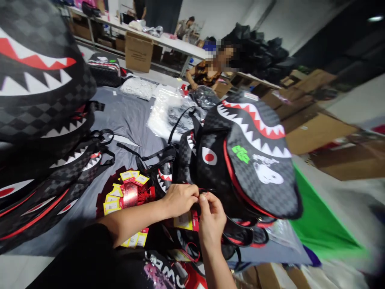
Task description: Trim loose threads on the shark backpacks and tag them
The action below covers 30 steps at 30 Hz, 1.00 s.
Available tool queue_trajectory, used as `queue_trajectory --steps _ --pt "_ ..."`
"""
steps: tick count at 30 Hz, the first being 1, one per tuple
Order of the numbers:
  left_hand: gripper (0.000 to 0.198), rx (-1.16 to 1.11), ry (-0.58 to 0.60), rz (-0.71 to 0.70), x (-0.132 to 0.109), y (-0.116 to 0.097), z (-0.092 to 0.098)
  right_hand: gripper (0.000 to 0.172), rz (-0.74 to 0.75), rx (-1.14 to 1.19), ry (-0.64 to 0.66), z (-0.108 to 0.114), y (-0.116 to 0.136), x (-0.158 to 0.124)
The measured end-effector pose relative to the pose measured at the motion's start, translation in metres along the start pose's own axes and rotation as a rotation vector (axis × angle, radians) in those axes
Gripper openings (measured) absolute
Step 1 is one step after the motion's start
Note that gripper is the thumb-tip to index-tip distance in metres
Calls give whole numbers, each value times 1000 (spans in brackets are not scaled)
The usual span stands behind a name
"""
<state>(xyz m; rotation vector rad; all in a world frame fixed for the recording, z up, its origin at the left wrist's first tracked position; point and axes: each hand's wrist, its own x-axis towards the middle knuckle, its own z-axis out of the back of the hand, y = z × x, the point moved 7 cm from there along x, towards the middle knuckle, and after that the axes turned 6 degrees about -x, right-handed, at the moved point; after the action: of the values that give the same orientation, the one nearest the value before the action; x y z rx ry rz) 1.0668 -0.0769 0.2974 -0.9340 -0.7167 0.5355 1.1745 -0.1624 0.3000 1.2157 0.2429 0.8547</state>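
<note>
My left hand (182, 198) and my right hand (212, 214) meet fingertip to fingertip, both pinched closed. Between them shows a bit of thin red string, partly hidden by the fingers. Just below hangs a yellow and red hang tag (185, 221). The hands are at the near side of a black checkered backpack (258, 140) with shark teeth, a red-trimmed edge and a white cartoon dog print. Left of my wrist lies a fanned bundle of hang tags (129, 194) with red strings. A smaller shark-tooth bag (164, 178) lies behind my left hand.
Stacked shark-face backpacks (39, 100) rise at the left on the grey cloth (129, 120). Clear plastic bags (162, 110) lie farther back. A person (207, 74) sits across the table. Cardboard boxes (325, 120) and a green sheet (319, 224) are at the right.
</note>
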Motion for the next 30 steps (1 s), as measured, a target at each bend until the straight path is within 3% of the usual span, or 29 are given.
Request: queue_trajectory --steps 4,8,12,16,20,25,30 --pt "20 -79 56 -70 1 -5 -3 22 32 7 -18 -2 9 0" --pt "13 -3 -13 -3 -2 2 2 15 62 43 -51 -4 21 -3" --pt "20 -95 83 -36 1 6 -3 10 57 100 -79 -6 28 -2" --pt "17 8 -27 -11 3 10 4 9 58 151 -116 -5 28 -1" --pt "24 -28 -23 -47 -1 7 5 12 63 207 -114 -7 23 0" --pt "27 129 -130 6 -4 8 13 16 54 273 -62 -9 17 2" --pt "35 248 -188 88 -10 -6 14 17 30 304 24 -9 16 4"
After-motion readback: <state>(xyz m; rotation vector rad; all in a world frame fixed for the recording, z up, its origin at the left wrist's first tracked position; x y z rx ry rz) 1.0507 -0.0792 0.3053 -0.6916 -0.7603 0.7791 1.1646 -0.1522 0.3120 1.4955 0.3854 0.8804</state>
